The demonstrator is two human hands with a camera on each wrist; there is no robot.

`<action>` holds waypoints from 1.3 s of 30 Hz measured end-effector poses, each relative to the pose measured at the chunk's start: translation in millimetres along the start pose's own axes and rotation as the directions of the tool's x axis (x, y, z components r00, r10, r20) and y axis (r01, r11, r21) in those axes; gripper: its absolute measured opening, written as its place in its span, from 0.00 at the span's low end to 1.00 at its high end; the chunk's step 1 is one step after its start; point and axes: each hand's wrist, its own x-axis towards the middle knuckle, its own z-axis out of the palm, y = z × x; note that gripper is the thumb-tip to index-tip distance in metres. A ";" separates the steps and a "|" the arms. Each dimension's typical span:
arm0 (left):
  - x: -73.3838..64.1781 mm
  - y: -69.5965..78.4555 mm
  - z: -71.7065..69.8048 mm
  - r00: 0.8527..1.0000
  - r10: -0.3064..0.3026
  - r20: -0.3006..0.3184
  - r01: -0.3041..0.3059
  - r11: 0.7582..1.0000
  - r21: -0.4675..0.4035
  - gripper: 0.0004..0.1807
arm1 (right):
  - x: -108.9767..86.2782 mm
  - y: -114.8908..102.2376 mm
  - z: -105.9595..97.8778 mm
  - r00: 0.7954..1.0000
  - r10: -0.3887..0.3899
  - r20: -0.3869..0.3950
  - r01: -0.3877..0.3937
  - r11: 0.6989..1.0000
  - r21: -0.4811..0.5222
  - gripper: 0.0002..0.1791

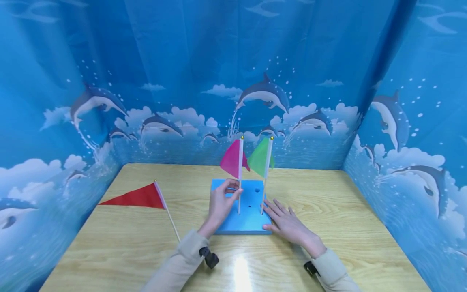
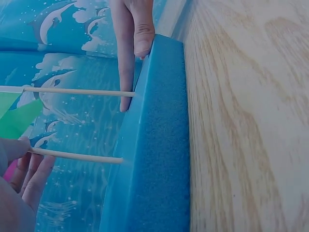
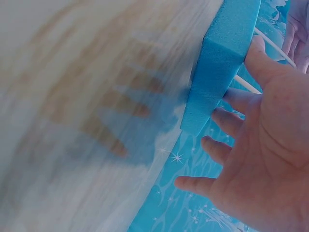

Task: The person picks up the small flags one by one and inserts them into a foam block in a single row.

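Note:
A blue foam block [image 1: 242, 226] lies on the table with two flags on thin wooden sticks standing in it. My left hand [image 1: 219, 205] pinches the stick of the magenta flag [image 1: 230, 161] between thumb and fingers. In the left wrist view, that stick [image 2: 82, 155] runs down into the block's top. Beside it the green flag [image 1: 258, 159] stands upright near the block's right side. My right hand [image 1: 288, 225] rests with spread fingers against the right edge of the block. In the right wrist view, its thumb and fingertips touch the foam [image 3: 219, 63].
A red triangular flag [image 1: 140, 197] on a stick lies on the wooden table [image 1: 146, 259] to the left. Further holes, one of them larger [image 1: 257, 190], show in the block. Blue dolphin-print curtains [image 1: 204, 81] enclose the back and sides.

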 end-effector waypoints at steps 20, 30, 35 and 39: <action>2.2 0.8 0.0 0.999 -0.024 0.025 0.025 0.999 -0.025 0.09 | 0.2 -0.6 0.5 1.000 -0.002 0.002 0.002 1.000 -0.013 0.38; 7.8 3.2 -34.2 0.997 -0.070 -0.033 0.066 0.993 -0.101 0.10 | 0.2 0.7 0.0 1.000 -0.003 0.010 0.003 1.000 -0.010 0.38; 8.6 -0.1 -63.4 0.987 -0.141 -0.076 0.124 0.973 -0.196 0.12 | -0.2 0.6 -0.5 1.000 0.001 0.019 -0.001 1.000 -0.009 0.39; 4.0 -7.1 -90.0 0.966 -0.242 -0.091 0.220 0.954 -0.202 0.14 | -0.1 0.6 -0.9 1.000 -0.002 0.023 0.002 1.000 -0.009 0.39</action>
